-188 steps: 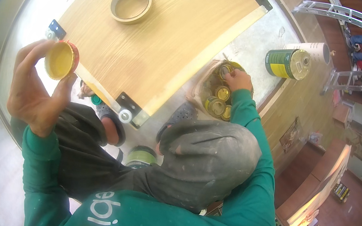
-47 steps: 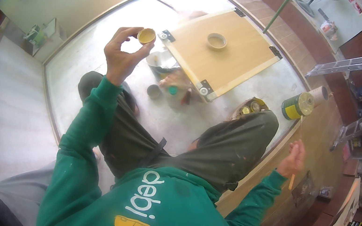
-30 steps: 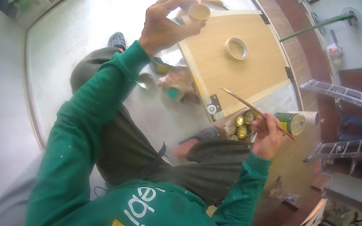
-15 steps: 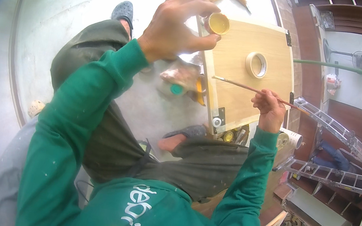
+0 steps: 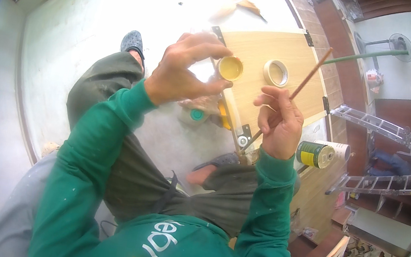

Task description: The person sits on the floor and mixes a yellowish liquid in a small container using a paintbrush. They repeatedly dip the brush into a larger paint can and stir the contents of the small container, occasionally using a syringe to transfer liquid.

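Observation:
My left hand (image 5: 185,69) pinches a small round cup (image 5: 230,68) with yellowish contents between thumb and fingers, raised beside the upper left part of a pale wooden panel (image 5: 253,44). In my right hand (image 5: 281,120) is a thin paintbrush (image 5: 310,72), its reddish-brown handle slanting up to the right. The lower end of the brush points down near the panel's near corner, and its bristles are hard to make out. Just beyond my right fingers, a roll of masking tape (image 5: 270,66) lies on the panel. Dark metal hinges (image 5: 326,104) sit along the panel's edges.
To the right of my right wrist lies a green and yellow can (image 5: 310,154). A plastic bag (image 5: 211,106) and a container with a green cap (image 5: 196,114) rest on the floor left of the panel. Farther right is an aluminium ladder (image 5: 373,123); a fan (image 5: 401,46) is behind.
My right hand has drawn back from the panel, and the brush has swung from nearly level to steeply slanted. The left hand still holds the cup. The whole view has shifted.

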### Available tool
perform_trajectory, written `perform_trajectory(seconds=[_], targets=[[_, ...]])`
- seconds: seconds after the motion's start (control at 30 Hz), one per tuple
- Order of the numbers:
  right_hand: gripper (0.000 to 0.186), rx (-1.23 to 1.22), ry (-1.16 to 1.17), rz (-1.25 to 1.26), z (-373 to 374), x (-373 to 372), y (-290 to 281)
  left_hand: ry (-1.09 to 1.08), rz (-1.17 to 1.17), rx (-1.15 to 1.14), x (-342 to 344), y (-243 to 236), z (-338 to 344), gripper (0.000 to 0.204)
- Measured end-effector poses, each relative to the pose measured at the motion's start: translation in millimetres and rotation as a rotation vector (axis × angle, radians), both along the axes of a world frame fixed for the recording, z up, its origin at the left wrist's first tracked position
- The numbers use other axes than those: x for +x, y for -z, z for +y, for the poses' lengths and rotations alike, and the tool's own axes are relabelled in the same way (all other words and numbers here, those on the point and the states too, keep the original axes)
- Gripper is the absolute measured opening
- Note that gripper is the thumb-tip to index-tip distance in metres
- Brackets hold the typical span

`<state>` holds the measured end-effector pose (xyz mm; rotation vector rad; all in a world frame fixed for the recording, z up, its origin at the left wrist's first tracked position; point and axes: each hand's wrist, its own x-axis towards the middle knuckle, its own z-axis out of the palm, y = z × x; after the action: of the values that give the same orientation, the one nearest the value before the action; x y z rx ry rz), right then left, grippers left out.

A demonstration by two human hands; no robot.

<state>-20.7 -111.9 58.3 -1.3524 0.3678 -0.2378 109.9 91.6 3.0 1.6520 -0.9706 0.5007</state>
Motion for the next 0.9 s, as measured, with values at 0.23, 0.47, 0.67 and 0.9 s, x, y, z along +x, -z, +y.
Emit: perform_trajectory(seconds=[0.23, 0.47, 0.67, 0.9], targets=[[0.033, 0.088, -0.095, 0.105, 2.1, -5.6, 4.5, 0.225, 0.096, -0.015, -9.0, -0.4, -9.9, 0.05], [0.041, 0.51, -0.227, 0.051, -0.3, -5.5, 41.3, 0.378, 0.204, -0.048, -20.4, -5.3, -24.8, 0.049], [0.042, 0.702, -0.234, -0.012, 7.3, -6.3, 40.2, 0.359, 0.177, -0.021, -17.3, -5.6, -30.6, 0.054], [0.039, 0.904, -0.273, -0.163, -2.6, -11.8, 51.6, 0.377, 0.183, 0.016, -12.6, -15.4, -31.8, 0.087]])
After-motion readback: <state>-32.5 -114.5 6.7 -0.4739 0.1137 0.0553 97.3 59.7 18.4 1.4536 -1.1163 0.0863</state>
